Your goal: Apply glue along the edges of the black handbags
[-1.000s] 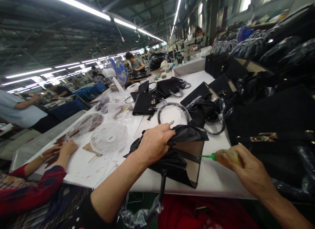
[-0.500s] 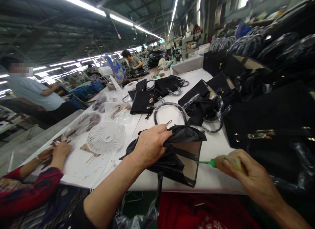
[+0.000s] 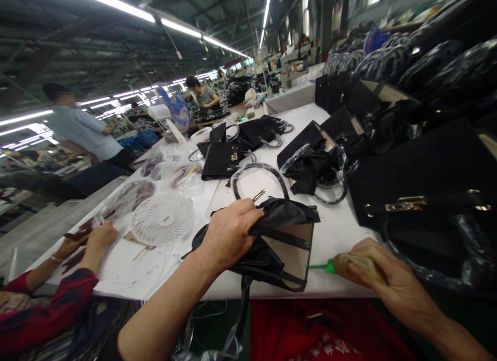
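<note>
My left hand (image 3: 227, 231) is closed on the black fabric of a black handbag (image 3: 272, 247) that lies on its side at the front edge of the white table (image 3: 341, 231), its tan inside showing. My right hand (image 3: 382, 280) grips a screwdriver (image 3: 345, 266) with a yellowish handle and green shaft, its tip pointing left at the bag's right edge. A gold metal fitting (image 3: 259, 196) lies just beyond my left hand's fingers.
A white desk fan (image 3: 163, 218) lies flat to the left. A co-worker's hands (image 3: 95, 236) in red plaid sleeves work beside it. Black handbags (image 3: 419, 185) are stacked at right, and more bags (image 3: 225, 159) and loop handles (image 3: 256, 177) lie farther back. Other people stand at left.
The view has drifted slightly; the bag and both hands sit a little lower and more to the left. A person in a light blue shirt has moved into view at left.
</note>
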{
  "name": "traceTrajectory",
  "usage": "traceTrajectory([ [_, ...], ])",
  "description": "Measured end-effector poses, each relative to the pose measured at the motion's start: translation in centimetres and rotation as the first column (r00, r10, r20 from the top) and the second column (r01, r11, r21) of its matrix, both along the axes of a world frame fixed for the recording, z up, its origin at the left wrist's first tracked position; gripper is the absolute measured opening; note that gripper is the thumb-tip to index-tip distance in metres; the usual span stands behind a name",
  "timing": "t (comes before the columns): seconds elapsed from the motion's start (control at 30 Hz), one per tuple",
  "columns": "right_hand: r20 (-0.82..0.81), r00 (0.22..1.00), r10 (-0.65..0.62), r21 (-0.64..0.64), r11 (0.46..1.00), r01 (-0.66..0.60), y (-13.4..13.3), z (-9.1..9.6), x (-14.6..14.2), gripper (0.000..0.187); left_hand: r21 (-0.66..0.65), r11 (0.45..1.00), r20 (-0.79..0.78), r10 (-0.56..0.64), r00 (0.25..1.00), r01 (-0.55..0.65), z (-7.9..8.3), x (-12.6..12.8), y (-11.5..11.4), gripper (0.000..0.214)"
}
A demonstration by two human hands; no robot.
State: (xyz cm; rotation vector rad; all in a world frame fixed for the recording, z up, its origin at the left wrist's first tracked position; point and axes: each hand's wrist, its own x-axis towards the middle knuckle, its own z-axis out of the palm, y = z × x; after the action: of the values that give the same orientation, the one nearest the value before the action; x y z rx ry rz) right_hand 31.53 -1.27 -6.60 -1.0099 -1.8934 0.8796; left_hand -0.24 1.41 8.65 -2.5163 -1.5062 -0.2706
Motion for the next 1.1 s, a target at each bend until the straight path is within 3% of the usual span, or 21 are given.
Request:
traceTrajectory([
  [0.07,-0.005,1.000,0.030,-0.007,1.000,-0.030,-0.1,-0.1,0.0,0.012,-0.001,1.000,0.007,-0.007,1.000,0.007,0.0,0.0,-0.1,0.024],
  [0.2,-0.037,0.996,-0.084,0.086,0.993,0.087,-0.3,-0.5,-0.2,0.008,0.018,1.000,0.006,-0.024,1.000,0.024,0.0,0.1,-0.3,0.025],
  [0.37,-0.047,0.996,0.074,-0.031,0.997,-0.076,-0.6,-0.4,-0.3,0.010,0.017,0.999,0.021,-0.034,0.999,0.034,0.1,0.1,-0.5,0.023],
  [0.5,-0.052,0.996,-0.078,0.078,0.994,0.082,-0.8,-0.9,-0.1,0.008,0.018,0.999,0.024,-0.036,0.999,0.036,0.2,0.0,-0.9,0.021],
  [0.67,-0.047,0.994,0.097,-0.070,0.993,-0.100,-1.5,-1.0,0.0,0.009,0.029,0.997,0.040,-0.068,0.997,0.067,0.1,-0.2,-1.3,0.023],
  [0.8,-0.055,0.998,-0.030,0.020,0.999,0.031,-1.6,-0.7,-0.3,0.006,0.026,0.997,0.036,-0.068,0.997,0.068,0.1,-0.3,-1.7,0.026],
  [0.93,-0.062,0.996,0.068,-0.088,0.993,-0.073,-1.5,-0.6,-0.5,0.011,0.019,0.997,0.052,-0.080,0.995,0.079,0.2,-0.5,-2.1,0.024],
  [1.03,-0.066,0.997,-0.049,-0.022,0.999,0.048,-1.3,-0.4,-0.6,0.009,0.011,0.997,0.081,-0.082,0.993,0.082,0.2,-0.7,-2.6,0.024],
  [1.1,-0.054,0.997,-0.053,-0.044,0.998,0.050,-1.2,-0.2,-0.7,0.011,0.006,0.996,0.092,-0.086,0.992,0.086,0.3,-0.7,-2.9,0.025],
])
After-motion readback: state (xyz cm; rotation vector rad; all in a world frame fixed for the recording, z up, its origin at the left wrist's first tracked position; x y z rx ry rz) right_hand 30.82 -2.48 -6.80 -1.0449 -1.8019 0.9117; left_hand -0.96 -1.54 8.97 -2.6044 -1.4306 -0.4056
